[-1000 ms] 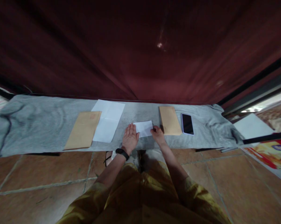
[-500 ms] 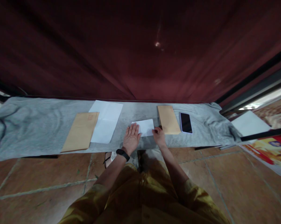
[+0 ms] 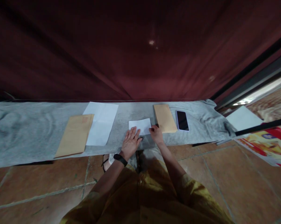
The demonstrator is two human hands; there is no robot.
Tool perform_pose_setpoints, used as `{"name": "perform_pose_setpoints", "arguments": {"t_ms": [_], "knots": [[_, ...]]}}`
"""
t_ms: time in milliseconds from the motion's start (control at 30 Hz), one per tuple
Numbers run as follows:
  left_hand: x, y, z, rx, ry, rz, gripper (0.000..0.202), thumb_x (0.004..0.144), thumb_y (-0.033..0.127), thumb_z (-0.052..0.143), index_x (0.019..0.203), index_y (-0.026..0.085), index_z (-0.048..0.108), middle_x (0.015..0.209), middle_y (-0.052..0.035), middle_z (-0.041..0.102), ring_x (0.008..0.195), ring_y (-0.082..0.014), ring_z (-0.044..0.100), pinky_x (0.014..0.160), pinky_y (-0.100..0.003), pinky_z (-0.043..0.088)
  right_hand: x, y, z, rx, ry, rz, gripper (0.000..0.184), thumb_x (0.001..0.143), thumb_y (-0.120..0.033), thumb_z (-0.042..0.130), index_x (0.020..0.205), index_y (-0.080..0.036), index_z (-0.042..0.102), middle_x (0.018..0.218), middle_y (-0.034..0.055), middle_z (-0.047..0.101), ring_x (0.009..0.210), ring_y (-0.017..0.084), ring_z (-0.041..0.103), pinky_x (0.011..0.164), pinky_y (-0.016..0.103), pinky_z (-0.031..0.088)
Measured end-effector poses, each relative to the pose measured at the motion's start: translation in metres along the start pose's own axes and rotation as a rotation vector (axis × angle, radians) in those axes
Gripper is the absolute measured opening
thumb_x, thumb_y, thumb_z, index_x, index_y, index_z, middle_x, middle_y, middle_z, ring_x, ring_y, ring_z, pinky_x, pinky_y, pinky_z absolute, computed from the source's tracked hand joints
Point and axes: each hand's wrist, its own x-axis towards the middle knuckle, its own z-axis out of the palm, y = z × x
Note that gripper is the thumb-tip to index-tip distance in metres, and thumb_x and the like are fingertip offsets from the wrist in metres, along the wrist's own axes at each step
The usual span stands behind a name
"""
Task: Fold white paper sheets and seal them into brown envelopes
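Grey cloth (image 3: 37,130) on tiled floor (image 3: 224,177), maroon curtain (image 3: 131,62) behind, left hand (image 3: 130,143) flat on paper (image 3: 140,125), right hand (image 3: 156,135) unclear

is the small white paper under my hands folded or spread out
Folded, it seems: the small white paper is smaller than the open white sheet, and the left hand presses its near edge.

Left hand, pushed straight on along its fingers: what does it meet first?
The small white paper. The left hand lies flat on the grey cloth, fingertips at or on the paper's near edge; touch is hard to tell. Past it, bare cloth, then the red curtain.
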Motion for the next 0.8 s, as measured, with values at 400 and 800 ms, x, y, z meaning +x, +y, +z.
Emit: {"name": "perform_pose_setpoints", "arguments": {"t_ms": [400,800], "knots": [[-0.008,0.003,-0.001,-0.001,-0.013,0.031,0.056,0.104,0.043,0.039,0.154,0.019,0.045,0.164,-0.0129,0.035,0.154,-0.026,0.029,0.126,-0.047,0.027,-0.027,-0.009,-0.004,-0.146,0.109,-0.107,0.039,0.097,-0.02,0.049,0.136,-0.018,0.056,0.12,0.0144,0.068,0.095,0.024,0.072,0.08,0.031,0.055],[-0.018,0.002,0.0,0.007,0.018,0.009,0.062,0.103,0.043,0.038,0.155,0.009,0.039,0.162,-0.0168,0.038,0.154,-0.0256,0.029,0.126,-0.045,0.027,-0.051,-0.006,0.012,-0.181,-0.016,-0.549,0.038,0.104,-0.02,0.044,0.138,-0.015,0.06,0.146,0.0116,0.059,0.139,0.024,0.05,0.118,0.043,0.04]]}}
